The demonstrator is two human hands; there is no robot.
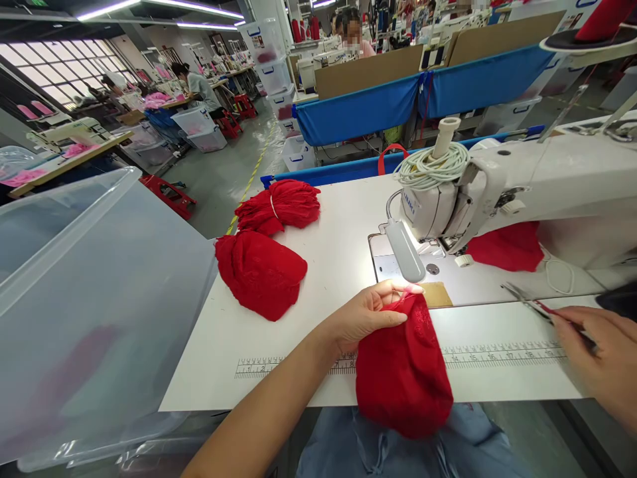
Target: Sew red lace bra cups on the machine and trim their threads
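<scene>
"Could you see all the scissors (pixel 528 303)?"
"No. The right hand (pixel 604 348) covered the handles, and the right edge cut off its forearm."
"What about the ruler (pixel 261 367)?"
"The left forearm (pixel 288 392) and the red cloth (pixel 401 378) hid its middle numbers."
"And the sewing machine (pixel 562 176)?"
"It ran past the right edge, and its arm hid part of a red fabric piece (pixel 510 249)."
"And inside the plastic bin (pixel 144 239)?"
"Only a reddish blur (pixel 74 378) showed; the left edge cropped the bin."

Gridded windows (pixel 60 58), tube lights (pixel 206 26), grey floor (pixel 219 179) (one yellow line (pixel 257 162)), far wall (pixel 127 50) apparently pale
</scene>
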